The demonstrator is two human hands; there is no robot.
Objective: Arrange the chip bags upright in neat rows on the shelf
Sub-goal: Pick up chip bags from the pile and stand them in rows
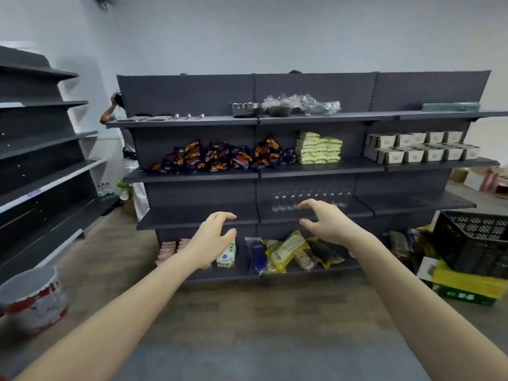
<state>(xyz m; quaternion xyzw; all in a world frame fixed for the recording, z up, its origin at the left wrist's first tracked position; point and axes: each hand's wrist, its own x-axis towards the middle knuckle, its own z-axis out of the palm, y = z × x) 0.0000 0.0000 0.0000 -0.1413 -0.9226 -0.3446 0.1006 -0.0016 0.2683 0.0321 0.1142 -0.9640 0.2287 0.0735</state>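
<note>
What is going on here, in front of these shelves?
A person faces the dark grey metal shelf unit with the left hand and the right hand raised, fingers loosely curved, holding nothing. The dark blue and orange chip bags lie in a jumbled heap on one shelf, not yet upright in rows, beside stacked pale green packets.

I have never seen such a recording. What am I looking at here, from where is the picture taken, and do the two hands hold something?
There is no machine here: a person wears one wide camera on the head, so you see their own two arms stretched forward. The left hand and the right hand are both open, fingers loosely curved, and hold nothing. In front stands a dark store shelf. On its second board from the top the dark chip bags lie in an untidy heap, not yet upright. To their right are stacked green-and-white packs and pale boxes.
</note>
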